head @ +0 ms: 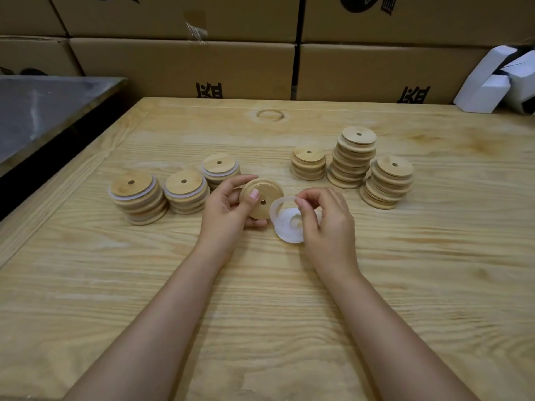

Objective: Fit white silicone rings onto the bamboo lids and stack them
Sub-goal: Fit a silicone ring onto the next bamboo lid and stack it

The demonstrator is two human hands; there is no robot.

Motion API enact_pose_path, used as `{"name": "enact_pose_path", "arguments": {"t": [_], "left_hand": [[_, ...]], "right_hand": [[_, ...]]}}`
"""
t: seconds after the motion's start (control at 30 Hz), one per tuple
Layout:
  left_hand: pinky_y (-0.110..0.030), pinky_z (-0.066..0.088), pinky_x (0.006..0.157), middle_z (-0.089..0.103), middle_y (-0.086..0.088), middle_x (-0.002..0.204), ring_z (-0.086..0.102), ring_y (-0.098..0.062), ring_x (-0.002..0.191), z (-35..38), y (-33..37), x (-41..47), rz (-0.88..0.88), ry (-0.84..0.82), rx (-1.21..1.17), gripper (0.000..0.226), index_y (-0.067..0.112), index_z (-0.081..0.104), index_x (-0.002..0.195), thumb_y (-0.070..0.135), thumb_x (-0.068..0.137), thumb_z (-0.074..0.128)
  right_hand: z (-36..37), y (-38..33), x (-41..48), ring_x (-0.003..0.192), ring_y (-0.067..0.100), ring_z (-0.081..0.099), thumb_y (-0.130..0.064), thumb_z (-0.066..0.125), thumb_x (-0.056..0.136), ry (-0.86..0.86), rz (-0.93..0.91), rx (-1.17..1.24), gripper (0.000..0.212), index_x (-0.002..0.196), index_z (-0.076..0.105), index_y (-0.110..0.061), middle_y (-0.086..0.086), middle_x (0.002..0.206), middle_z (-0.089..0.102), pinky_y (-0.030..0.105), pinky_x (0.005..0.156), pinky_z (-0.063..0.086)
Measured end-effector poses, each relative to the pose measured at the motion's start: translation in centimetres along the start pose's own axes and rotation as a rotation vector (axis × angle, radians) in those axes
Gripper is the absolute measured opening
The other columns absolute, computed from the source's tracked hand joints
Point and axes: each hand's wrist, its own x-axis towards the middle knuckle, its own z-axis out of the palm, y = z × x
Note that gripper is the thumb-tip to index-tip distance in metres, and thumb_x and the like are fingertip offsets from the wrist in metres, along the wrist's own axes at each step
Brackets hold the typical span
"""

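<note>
My left hand (228, 206) grips a round bamboo lid (265, 198) with a small centre hole, tilted up off the table. Just right of it, my right hand (324, 218) pinches a white silicone ring (275, 208) at its top edge, lifting it from a small pile of white rings (288, 231) lying on the table beneath. To the left stand three short stacks of lids with white rings fitted (136, 195), (186, 191), (220, 169). To the right stand three stacks of bare bamboo lids (308, 163), (354, 156), (388, 182).
The work lies on a pale wooden table (260, 299). Cardboard boxes (185, 68) form a wall behind it. A metal-topped surface (43, 105) sits at the left, past a dark gap. White paper boxes (498, 79) lie at the far right corner.
</note>
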Motion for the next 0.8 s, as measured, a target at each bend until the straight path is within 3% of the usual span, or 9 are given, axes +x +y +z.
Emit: {"name": "enact_pose_path", "arguments": {"t": [0.1, 0.17, 0.33, 0.5, 0.63, 0.7, 0.8], "left_hand": [[-0.031, 0.057, 0.055, 0.071, 0.002, 0.073, 0.068, -0.013, 0.071, 0.1, 0.2, -0.3, 0.047, -0.042, 0.03, 0.021, 0.02, 0.058, 0.101, 0.002, 0.091, 0.055], [-0.033, 0.058, 0.055, 0.068, -0.001, 0.069, 0.067, -0.015, 0.068, 0.3, 0.3, -0.5, 0.06, -0.073, 0.018, 0.02, 0.018, 0.056, 0.099, 0.0, 0.09, 0.055], [-0.034, 0.052, 0.058, 0.065, -0.002, 0.07, 0.061, -0.017, 0.068, 1.0, 0.2, -1.0, 0.146, -0.109, 0.061, 0.019, 0.017, 0.057, 0.097, 0.0, 0.09, 0.056], [-0.049, 0.051, 0.065, 0.062, -0.009, 0.079, 0.059, -0.02, 0.075, 1.3, 0.1, -1.2, 0.23, -0.13, 0.151, 0.005, 0.016, 0.055, 0.087, 0.012, 0.084, 0.055], [-0.033, 0.052, 0.061, 0.063, 0.009, 0.076, 0.06, -0.009, 0.071, 1.1, -0.2, -1.3, 0.227, -0.167, 0.137, 0.006, 0.017, 0.058, 0.087, 0.022, 0.087, 0.054], [-0.032, 0.05, 0.061, 0.061, 0.008, 0.076, 0.057, -0.009, 0.07, 1.2, -0.5, -1.3, 0.25, -0.154, 0.164, 0.011, 0.02, 0.058, 0.086, 0.03, 0.083, 0.061], [-0.031, 0.047, 0.062, 0.058, 0.008, 0.076, 0.055, -0.009, 0.069, 1.3, -0.8, -1.1, 0.274, -0.105, 0.224, 0.007, 0.025, 0.056, 0.084, 0.022, 0.081, 0.062]], "right_hand": [[0.1, -0.3, -0.1, 0.085, 0.009, 0.053, -0.008, 0.059, 0.088, -0.052, 0.026, 0.094, 0.014, 0.085, 0.056, -0.022, -0.018, 0.083, 0.054, 0.01, 0.076, 0.037], [0.2, -0.5, -0.1, 0.087, 0.005, 0.053, -0.008, 0.06, 0.088, -0.038, 0.055, 0.159, 0.017, 0.083, 0.056, -0.023, -0.016, 0.085, 0.055, 0.009, 0.078, 0.037], [0.4, -0.6, 0.1, 0.095, 0.003, 0.055, -0.004, 0.064, 0.086, -0.009, 0.113, 0.272, 0.019, 0.079, 0.059, -0.021, -0.006, 0.095, 0.057, 0.018, 0.084, 0.042], [0.6, -0.6, 0.1, 0.096, 0.006, 0.058, -0.003, 0.066, 0.084, 0.026, 0.17, 0.342, 0.019, 0.077, 0.062, -0.02, -0.005, 0.096, 0.06, 0.027, 0.08, 0.048], [0.5, -0.6, 0.3, 0.093, 0.009, 0.061, -0.006, 0.068, 0.083, 0.065, 0.255, 0.409, 0.019, 0.075, 0.064, -0.023, -0.004, 0.092, 0.062, 0.034, 0.079, 0.052], [0.4, -0.5, 0.3, 0.093, 0.009, 0.06, -0.005, 0.068, 0.083, 0.069, 0.263, 0.412, 0.021, 0.075, 0.064, -0.024, -0.004, 0.092, 0.062, 0.035, 0.079, 0.052], [0.4, -0.5, 0.4, 0.093, 0.009, 0.06, -0.004, 0.069, 0.082, 0.059, 0.262, 0.41, 0.022, 0.076, 0.064, -0.024, -0.005, 0.092, 0.061, 0.034, 0.079, 0.051]]}}
